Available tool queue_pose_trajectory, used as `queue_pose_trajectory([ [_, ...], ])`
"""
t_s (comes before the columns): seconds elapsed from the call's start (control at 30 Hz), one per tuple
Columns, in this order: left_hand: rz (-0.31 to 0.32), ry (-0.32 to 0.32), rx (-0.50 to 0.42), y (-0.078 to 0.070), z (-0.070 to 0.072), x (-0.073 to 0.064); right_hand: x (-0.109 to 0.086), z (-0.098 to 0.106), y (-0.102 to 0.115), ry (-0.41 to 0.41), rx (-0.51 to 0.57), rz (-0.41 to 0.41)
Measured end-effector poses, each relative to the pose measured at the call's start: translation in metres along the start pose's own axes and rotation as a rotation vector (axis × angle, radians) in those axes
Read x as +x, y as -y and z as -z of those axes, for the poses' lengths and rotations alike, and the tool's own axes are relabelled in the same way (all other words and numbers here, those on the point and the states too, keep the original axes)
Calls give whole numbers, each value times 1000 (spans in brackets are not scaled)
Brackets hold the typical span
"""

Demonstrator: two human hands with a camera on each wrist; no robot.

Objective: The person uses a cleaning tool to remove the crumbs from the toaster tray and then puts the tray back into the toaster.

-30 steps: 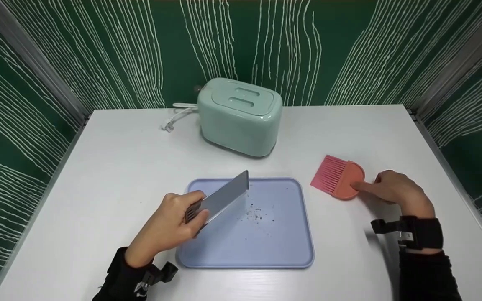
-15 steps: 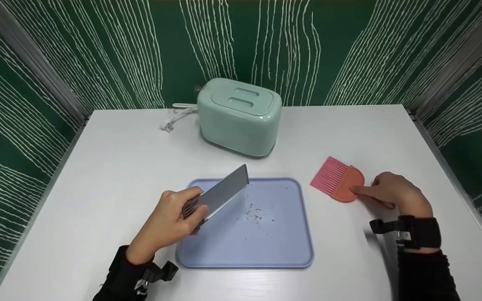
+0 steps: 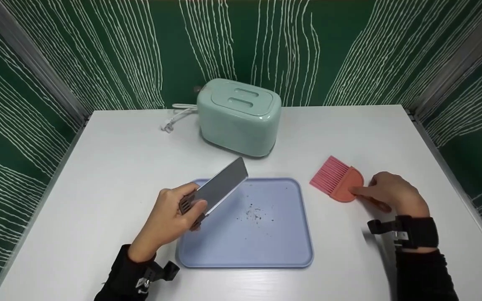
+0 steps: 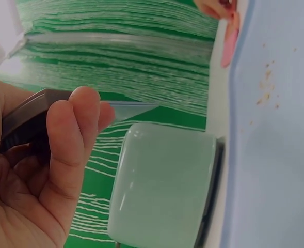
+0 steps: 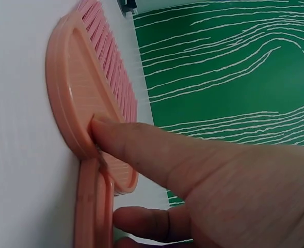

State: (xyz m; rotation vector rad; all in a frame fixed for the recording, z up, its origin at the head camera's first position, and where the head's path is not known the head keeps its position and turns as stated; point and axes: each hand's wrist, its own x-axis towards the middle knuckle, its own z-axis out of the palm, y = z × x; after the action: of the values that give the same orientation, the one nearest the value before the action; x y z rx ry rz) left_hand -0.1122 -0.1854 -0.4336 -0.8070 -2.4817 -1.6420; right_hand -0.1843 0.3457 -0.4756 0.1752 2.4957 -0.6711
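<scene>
My left hand point(image 3: 167, 219) grips a scraper-like tool point(image 3: 224, 179) with a flat grey blade and a brown slotted handle, above the left part of the blue tray point(image 3: 207, 255). In the left wrist view, curled fingers point(image 4: 66, 139) hold its dark handle point(image 4: 38, 111). Small crumbs point(image 3: 254, 214) lie scattered near the tray's middle. To the right of the tray, my right hand point(image 3: 393, 192) holds an orange brush point(image 3: 347, 186) with pink bristles. In the right wrist view, the thumb presses the brush head point(image 5: 84, 72) near the handle point(image 5: 92, 206); some fingers are hidden.
A mint-green toaster point(image 3: 239, 117) stands behind the tray, its white cord and plug point(image 3: 172, 123) lying to its left. All this rests on a white table point(image 3: 111, 167). Green walls point(image 3: 170, 54) with white lines rise at the back and sides.
The grey blade in my left hand has tilted upward, its far end shifting slightly left. The brush has turned slightly with my right hand, which has moved a little left. Tray and toaster stay put.
</scene>
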Motion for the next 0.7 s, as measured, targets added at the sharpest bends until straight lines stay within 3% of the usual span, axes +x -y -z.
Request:
queue_pose_trajectory([
  [0.23,89,-47,-52,-2,-1,1,-2,2,4,-1,10,-9],
  [0.47,139,-94,-79,0,-2,1,-6,4,13,4,111,-33],
  [0.7,189,-166,-160,1,-7,5,-8,4,24,-79,52,61],
])
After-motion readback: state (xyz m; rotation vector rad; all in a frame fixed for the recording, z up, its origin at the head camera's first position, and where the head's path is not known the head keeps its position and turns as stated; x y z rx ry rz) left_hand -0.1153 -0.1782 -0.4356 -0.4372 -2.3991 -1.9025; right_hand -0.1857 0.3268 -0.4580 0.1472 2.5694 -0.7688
